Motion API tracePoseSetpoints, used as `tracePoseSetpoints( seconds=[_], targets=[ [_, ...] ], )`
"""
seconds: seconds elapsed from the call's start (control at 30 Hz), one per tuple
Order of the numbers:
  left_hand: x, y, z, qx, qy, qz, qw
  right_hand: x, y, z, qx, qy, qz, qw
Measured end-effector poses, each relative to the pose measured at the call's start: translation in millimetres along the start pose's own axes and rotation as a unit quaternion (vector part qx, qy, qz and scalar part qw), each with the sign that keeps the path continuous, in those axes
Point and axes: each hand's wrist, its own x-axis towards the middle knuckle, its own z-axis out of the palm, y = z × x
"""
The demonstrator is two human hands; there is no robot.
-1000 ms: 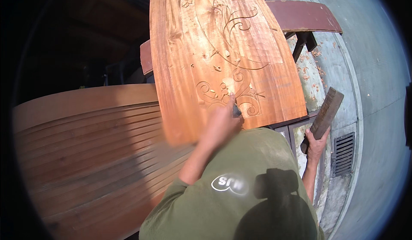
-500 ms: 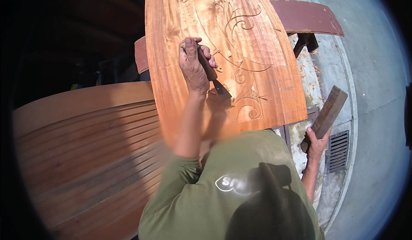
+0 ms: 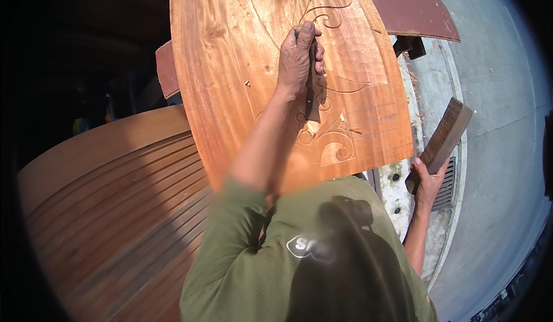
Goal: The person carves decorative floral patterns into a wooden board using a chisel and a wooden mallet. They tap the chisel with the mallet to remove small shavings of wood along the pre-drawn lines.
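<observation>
A carved wooden panel (image 3: 213, 45) with scroll and flower lines spans the middle of the view, a few pale chips on it. My left hand (image 3: 296, 60) is wrapped round a chisel (image 3: 312, 103), thumb on top of its handle, with the dark blade pointing down over the lower scrollwork; whether its edge touches the wood I cannot tell. Out to the right, beside the panel, my right hand (image 3: 429, 181) grips a dark rectangular wooden block (image 3: 446, 129), held slanting up and to the right.
A maroon board (image 3: 415, 16) on a dark support sticks out behind the panel. A grooved wooden panel (image 3: 103, 230) lies at the lower left beside a dark shadowed area. Concrete ground (image 3: 501, 149) with a drain grate (image 3: 446, 184) and dry leaves is on the right.
My left hand with the chisel has moved up and then right along the panel, and the blade is now more upright. The panel sits farther left in view. My right hand still holds the block.
</observation>
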Motion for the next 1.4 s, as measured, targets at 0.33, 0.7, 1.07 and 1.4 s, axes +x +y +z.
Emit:
tracePoseSetpoints(
  seconds=[0.33,0.7,1.07,1.4],
  targets=[
    [2.7,-8.2,35.6,0.079,-0.164,-0.066,0.981,91.6,-95.8,103.1,-0.138,-0.159,-0.127,0.969],
    [15.2,-30.8,36.0,0.034,-0.25,-0.142,0.957,124.5,-117.8,112.0,-0.313,-0.312,-0.082,0.893],
    [-41.5,66.8,-41.5,-0.108,0.096,0.061,0.988,89.1,-82.3,88.4,-0.098,-0.144,-0.049,0.983],
    [-74.9,4.7,-38.4,-0.177,0.348,0.2,0.899,57.6,-172.3,151.4,-0.082,-0.257,-0.233,0.934]
  ],
)
